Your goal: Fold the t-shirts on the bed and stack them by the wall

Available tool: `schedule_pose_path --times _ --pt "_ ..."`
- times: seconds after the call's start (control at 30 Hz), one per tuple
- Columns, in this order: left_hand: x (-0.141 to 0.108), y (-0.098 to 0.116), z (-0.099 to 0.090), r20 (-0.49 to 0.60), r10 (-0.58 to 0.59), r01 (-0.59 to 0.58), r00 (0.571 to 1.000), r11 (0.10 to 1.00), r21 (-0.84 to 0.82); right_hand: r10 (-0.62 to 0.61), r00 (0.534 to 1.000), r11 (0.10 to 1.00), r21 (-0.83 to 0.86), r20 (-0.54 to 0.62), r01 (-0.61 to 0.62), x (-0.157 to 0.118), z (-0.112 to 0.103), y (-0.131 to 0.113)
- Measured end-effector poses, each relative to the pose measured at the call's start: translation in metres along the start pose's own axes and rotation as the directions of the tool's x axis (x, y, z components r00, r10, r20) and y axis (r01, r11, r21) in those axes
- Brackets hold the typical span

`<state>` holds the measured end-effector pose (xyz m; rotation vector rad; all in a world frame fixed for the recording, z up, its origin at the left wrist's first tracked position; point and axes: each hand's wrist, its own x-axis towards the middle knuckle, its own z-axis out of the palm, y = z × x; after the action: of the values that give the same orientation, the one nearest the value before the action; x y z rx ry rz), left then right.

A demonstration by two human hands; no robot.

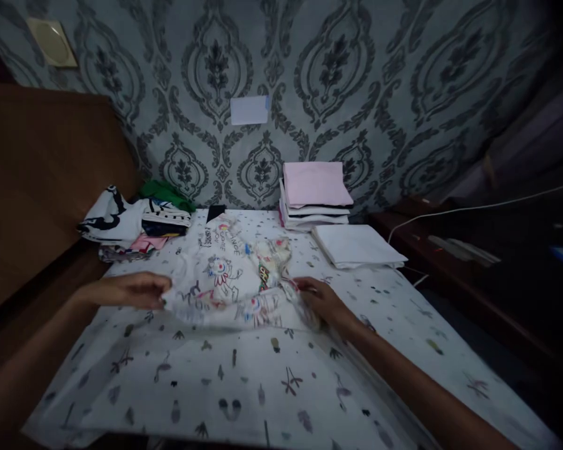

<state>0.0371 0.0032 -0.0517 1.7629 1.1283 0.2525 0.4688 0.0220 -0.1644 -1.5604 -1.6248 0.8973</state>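
A white garment with colourful cartoon drawings and lettering [223, 272] lies partly spread on the table, rumpled at its right side. My left hand [138, 290] pinches its left edge between thumb and fingers. On the opposite side, my right hand [319, 300] has its fingers closed on the bunched cloth at the garment's right end. The near edge of the garment is slightly raised and blurred between both hands. Which exact part of the garment each hand grips cannot be made out.
Piled folded clothes [141, 219] sit at the back left, beside a brown panel [51, 187]. A stack topped with pink cloth [316, 184] and a folded white cloth [356, 244] stand back right. A patterned cover [244, 375] lies over the table. A white cable [473, 206] runs at right.
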Motion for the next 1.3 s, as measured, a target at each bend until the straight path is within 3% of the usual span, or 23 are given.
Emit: schedule_pose_path --times 0.07,0.1,0.2,0.3,0.4,0.5,0.67,0.73,0.8,0.9,1.0,1.03,1.1,1.2,1.23,1.3 --pt "0.007 -0.016 0.015 0.263 -0.093 0.106 0.96 0.994 -0.034 -0.129 0.991 0.97 -0.212 -0.042 0.118 -0.012 0.006 0.016" --pt "0.011 -0.02 0.021 0.317 -0.107 0.13 0.942 0.99 -0.052 -0.206 0.977 0.939 -0.292 -0.062 0.18 -0.015 0.008 0.018" --pt "0.022 -0.024 0.027 0.225 -0.128 0.142 0.966 0.989 -0.048 -0.433 0.901 0.813 -0.435 -0.009 0.387 -0.015 0.019 0.006" --pt "0.035 -0.028 0.031 0.104 -0.178 0.179 0.979 0.984 -0.003 -0.531 0.803 0.662 -0.458 0.272 0.593 -0.008 0.034 -0.017" --pt "0.047 -0.038 0.04 -0.033 -0.191 0.192 0.981 0.981 0.013 -0.441 0.735 0.564 -0.478 0.515 0.673 -0.003 0.045 -0.038" --pt "0.048 -0.042 0.048 -0.109 -0.109 0.11 0.988 0.994 0.008 -0.29 0.765 0.523 -0.574 0.575 0.63 -0.003 0.039 -0.05" --pt "0.017 -0.026 0.041 -0.134 -0.014 -0.005 0.991 0.99 -0.14 -0.058 0.788 0.498 -0.666 0.613 0.555 -0.019 -0.001 -0.054" --pt "0.003 -0.021 0.037 -0.055 -0.013 0.003 0.998 0.981 -0.193 -0.006 0.775 0.504 -0.667 0.632 0.548 -0.035 -0.018 -0.054" --pt "-0.007 -0.02 0.037 0.122 -0.016 0.04 0.992 0.98 -0.193 0.017 0.758 0.558 -0.635 0.652 0.534 -0.055 -0.031 -0.055" --pt "-0.011 -0.02 0.044 0.415 -0.08 0.164 0.906 0.972 -0.17 0.042 0.702 0.715 -0.512 0.711 0.476 -0.082 -0.045 -0.054" --pt "-0.004 -0.016 0.051 0.534 -0.141 0.276 0.834 0.944 -0.182 0.025 0.651 0.882 -0.323 0.758 0.342 -0.086 -0.052 -0.049" --pt "0.0 -0.013 0.052 0.531 -0.148 0.278 0.834 0.945 -0.173 0.008 0.673 0.915 -0.278 0.739 0.294 -0.08 -0.052 -0.045" --pt "0.013 -0.008 0.054 0.49 -0.139 0.229 0.861 0.965 -0.128 -0.025 0.783 0.934 -0.265 0.622 0.24 -0.057 -0.047 -0.035" --pt "0.045 -0.007 0.052 0.397 -0.095 0.117 0.913 0.993 -0.032 0.013 0.964 0.859 -0.496 0.264 0.124 0.0 -0.03 -0.018" --pt "0.058 -0.009 0.049 0.346 -0.084 0.086 0.934 0.996 0.01 0.063 0.991 0.806 -0.591 0.114 0.017 0.022 -0.023 -0.013" --pt "0.087 -0.018 0.037 0.142 -0.094 0.072 0.985 0.986 0.151 0.099 0.995 0.762 -0.642 -0.014 -0.085 0.065 -0.01 -0.006"
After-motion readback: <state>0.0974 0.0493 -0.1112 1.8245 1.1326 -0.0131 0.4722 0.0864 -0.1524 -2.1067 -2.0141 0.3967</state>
